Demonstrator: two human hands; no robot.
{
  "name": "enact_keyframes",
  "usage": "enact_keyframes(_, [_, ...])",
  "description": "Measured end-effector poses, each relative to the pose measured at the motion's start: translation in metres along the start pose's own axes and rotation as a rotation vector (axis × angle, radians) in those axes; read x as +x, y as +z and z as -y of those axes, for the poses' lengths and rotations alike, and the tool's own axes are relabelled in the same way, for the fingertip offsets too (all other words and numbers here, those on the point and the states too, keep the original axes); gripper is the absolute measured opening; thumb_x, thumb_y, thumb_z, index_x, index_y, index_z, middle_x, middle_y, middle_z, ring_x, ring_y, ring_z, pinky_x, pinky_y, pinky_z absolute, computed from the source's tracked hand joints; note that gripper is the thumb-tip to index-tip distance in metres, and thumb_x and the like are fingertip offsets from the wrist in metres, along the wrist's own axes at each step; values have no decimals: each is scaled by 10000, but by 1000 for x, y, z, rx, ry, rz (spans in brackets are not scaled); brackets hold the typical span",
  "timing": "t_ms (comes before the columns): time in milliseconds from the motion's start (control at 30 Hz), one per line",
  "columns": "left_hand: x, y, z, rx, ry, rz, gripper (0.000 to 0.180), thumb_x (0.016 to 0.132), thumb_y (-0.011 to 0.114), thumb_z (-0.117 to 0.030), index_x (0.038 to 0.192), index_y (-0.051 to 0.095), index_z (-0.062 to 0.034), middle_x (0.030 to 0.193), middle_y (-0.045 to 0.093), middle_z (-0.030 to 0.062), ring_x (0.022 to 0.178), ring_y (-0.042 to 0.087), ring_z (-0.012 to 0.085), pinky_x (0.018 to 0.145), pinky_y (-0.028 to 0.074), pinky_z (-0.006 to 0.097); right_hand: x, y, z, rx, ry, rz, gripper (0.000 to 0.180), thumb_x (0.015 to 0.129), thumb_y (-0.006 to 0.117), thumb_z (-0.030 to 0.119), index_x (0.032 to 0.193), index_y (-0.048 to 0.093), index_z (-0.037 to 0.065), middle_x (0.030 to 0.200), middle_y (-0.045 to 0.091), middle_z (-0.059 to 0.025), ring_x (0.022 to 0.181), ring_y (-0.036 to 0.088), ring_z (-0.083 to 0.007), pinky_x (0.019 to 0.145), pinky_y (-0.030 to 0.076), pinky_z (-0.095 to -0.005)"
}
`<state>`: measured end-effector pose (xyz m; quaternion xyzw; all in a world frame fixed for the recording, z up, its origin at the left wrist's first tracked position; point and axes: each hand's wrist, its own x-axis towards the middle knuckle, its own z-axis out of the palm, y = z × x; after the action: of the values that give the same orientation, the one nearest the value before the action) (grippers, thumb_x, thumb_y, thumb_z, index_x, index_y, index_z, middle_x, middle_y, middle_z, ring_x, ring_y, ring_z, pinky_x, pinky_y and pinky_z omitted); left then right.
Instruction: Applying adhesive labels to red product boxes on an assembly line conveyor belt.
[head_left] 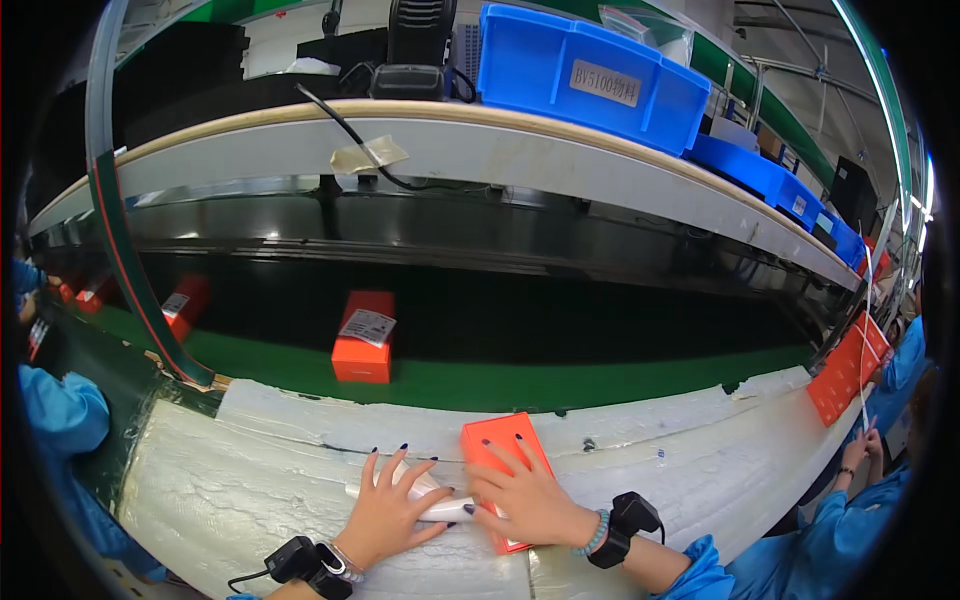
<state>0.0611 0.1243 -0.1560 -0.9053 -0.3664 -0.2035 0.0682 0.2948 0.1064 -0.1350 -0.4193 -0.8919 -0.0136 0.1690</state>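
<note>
The right hand (pixel 525 500) presses flat, fingers spread, pinning the orange box (pixel 500 450) to the counter (pixel 250 490); the left hand (pixel 385 515), fingers spread, steadies a white packet (pixel 440 508) beside it.

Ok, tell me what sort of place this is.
Most likely a factory packing line. A green conveyor belt carries an orange box, blue parts bins stand on the shelf above, and both hands, left hand and right hand, work on another orange box at a white padded bench.

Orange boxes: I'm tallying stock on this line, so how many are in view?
5 single boxes: one under the right hand, one mid-belt, three at the belt's left. A stack at far right is uncountable, and more may be hidden.
</note>
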Motion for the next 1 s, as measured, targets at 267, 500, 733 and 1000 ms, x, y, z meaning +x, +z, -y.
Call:
enact_keyframes(267, [-11,28,21,-126,13,-26,311,796,666,-306,1087,630,-204,1209,529,39,1181,446,284,996,317,501,-101,-35,-82,-83,397,-34,249,779,613,259,983,630,116,1177,571,-68,1266,402,-375,1080,204,-617])
enact_keyframes(500, [-5,30,26,-90,43,-46,313,784,664,-292,1062,619,-155,1097,550,56,1043,485,276,908,354,428,-124,-53,-125,-681,571,-85,257,742,625,118,998,657,115,1060,578,-109,1166,473,-351,1054,226,-652])
enact_keyframes(733, [-22,23,29,43,-121,-18,315,802,641,-359,1042,610,-158,1022,550,68,952,549,259,785,437,414,25,3,-89,-14,234,-5,433,807,611,160,1228,518,123,1188,516,-122,1099,530,-324,972,364,-546])
enact_keyframes(1000, [-30,25,30,45,-183,-131,274,815,628,-349,898,562,-97,849,557,76,637,641,245,531,523,378,188,58,-48,46,498,-117,853,746,682,537,1393,351,92,1377,346,-202,1112,503,-454,850,469,-560])
